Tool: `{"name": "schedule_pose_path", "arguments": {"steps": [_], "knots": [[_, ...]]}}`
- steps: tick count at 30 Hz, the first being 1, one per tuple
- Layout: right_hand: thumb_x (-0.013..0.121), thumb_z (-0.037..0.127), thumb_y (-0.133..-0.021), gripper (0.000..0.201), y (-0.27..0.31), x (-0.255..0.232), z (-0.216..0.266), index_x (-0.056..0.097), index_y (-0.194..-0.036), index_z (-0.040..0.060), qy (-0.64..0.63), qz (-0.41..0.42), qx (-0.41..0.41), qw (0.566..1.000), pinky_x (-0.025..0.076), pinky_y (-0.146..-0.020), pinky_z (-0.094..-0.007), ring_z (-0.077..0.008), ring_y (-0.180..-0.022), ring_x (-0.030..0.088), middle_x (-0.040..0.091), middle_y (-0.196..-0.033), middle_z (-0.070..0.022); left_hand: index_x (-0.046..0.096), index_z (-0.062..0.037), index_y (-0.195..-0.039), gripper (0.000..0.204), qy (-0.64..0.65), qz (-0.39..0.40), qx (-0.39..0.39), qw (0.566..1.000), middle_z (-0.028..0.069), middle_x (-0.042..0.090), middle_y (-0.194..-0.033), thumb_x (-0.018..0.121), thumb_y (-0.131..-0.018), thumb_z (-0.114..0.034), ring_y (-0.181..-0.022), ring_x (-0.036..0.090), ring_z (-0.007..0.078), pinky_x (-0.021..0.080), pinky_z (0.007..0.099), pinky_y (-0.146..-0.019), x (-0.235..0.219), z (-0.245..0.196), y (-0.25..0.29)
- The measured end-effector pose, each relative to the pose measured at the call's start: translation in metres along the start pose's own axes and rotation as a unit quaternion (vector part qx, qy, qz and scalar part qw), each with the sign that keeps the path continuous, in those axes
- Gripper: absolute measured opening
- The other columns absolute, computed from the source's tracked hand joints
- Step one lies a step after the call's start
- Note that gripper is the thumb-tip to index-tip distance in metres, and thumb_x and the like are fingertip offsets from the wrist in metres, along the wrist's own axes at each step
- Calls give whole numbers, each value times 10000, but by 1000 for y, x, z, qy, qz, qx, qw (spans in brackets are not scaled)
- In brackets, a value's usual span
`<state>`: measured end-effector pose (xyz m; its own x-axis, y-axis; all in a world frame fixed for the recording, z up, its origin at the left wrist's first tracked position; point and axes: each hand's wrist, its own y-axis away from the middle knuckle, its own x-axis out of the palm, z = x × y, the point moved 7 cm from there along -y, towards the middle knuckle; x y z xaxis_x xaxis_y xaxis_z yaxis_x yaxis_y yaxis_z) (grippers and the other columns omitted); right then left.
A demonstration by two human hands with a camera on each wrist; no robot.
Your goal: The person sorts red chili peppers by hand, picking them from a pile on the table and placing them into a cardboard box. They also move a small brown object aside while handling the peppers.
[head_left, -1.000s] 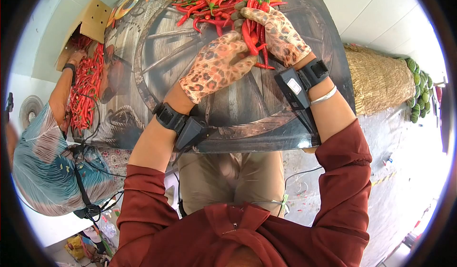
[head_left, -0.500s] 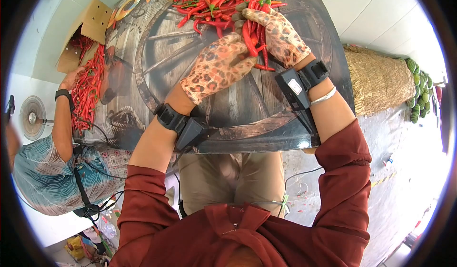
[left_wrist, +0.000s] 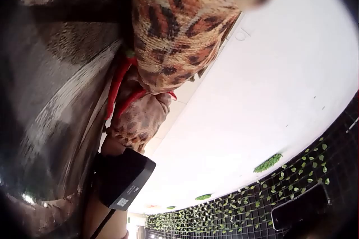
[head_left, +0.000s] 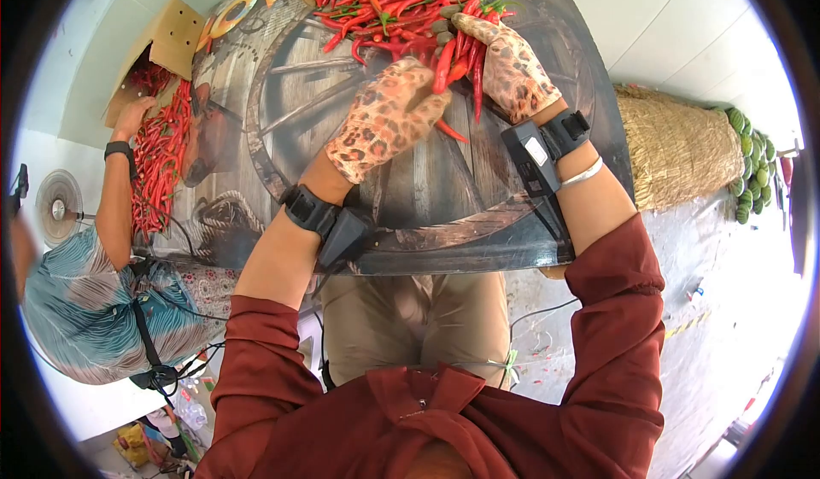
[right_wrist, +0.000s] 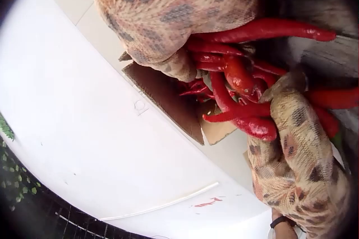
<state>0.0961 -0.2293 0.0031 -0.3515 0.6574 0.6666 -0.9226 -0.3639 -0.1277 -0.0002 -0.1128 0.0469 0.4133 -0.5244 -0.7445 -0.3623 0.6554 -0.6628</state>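
Both hands wear leopard-print gloves with darkened fingertips. My right hand grips a bunch of red chili peppers, green stems up and red tips hanging below the fingers. Close beside it on the left, my left hand pinches a red chili pepper between thumb and fingers. One chili sticks out below the left hand, pointing down to the right. Just beyond both hands lies a heap of red chilies, some with green stems. In the left wrist view, the left glove hides most of the held chilies.
The dark table has a wagon-wheel print and a curved edge. At left, another person's hand reaches over a second chili heap by a cardboard box. A straw-coloured roll and watermelons are at right.
My left hand has drawn slightly left, away from the right hand's bunch, and the chilies between them have shifted. The other person's hand moved down from the box, then back up towards it.
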Motion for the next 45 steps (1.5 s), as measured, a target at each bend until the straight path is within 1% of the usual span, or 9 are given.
{"name": "schedule_pose_path", "arguments": {"steps": [1,3,7,11,16,19,30,35,45], "knots": [[532,145,-927,281,2,1,3,543,-1155,-19,24,0,6,1000,541,-722,-306,-194,-873,626,633,-995,-119,635,-45,-965,188,0,-1,0,1000,149,613,-959,587,-848,-185,-894,594,317,492,385,-757,-2,-2,-2],[528,151,-929,289,4,1,8,539,-1165,-17,50,2,10,999,542,-710,-305,-195,-883,626,634,-1006,-121,642,-41,-936,183,202,54,-305,929,152,619,-940,605,-840,-192,-895,598,320,493,382,-762,8,30,4],[526,171,-931,317,8,-1,10,534,-1189,-12,77,-43,7,996,543,-705,-301,-194,-906,627,633,-1031,-122,631,-18,-938,156,179,-11,-257,950,133,616,-885,617,-850,-146,-833,605,287,485,367,-736,2,43,8],[522,174,-933,313,10,-5,13,542,-1187,-8,53,-74,-8,996,543,-704,-295,-193,-906,631,637,-1042,-120,632,-11,-992,189,303,-51,-430,849,114,613,-880,619,-860,-146,-817,606,228,479,301,-725,4,59,21],[518,170,-937,302,6,-5,9,548,-1178,-9,40,-77,-2,996,542,-705,-288,-192,-903,633,638,-1044,-123,642,-7,-954,212,300,-139,-415,848,14,600,-816,641,-867,-200,-702,546,70,441,216,-610,-6,68,22],[522,172,-935,301,6,-5,9,550,-1174,-9,62,-74,6,995,542,-704,-285,-189,-893,636,641,-1031,-122,628,-4,-1002,191,482,-154,-536,676,64,645,-880,596,-885,-151,-766,617,153,503,275,-695,13,73,35],[564,110,-896,190,4,6,13,579,-1039,-14,164,-5,-61,985,551,-545,-300,-204,-759,651,633,-910,-105,560,51,-1120,280,661,-143,-415,609,153,648,-1017,599,-869,-68,-871,656,228,543,325,-796,24,57,17],[566,105,-895,196,11,15,9,577,-1050,-14,81,-29,31,996,543,-510,-286,-204,-772,650,636,-930,-116,546,49,-1159,292,668,-125,-433,592,167,633,-1086,573,-883,-44,-920,654,244,544,330,-802,24,51,12],[573,86,-891,180,8,10,5,583,-1042,-11,11,-26,31,999,553,-700,-329,-212,-787,651,645,-927,-113,578,14,-1033,201,618,-229,-512,550,94,638,-881,568,-908,-144,-774,647,195,549,302,-699,31,85,43]]}}
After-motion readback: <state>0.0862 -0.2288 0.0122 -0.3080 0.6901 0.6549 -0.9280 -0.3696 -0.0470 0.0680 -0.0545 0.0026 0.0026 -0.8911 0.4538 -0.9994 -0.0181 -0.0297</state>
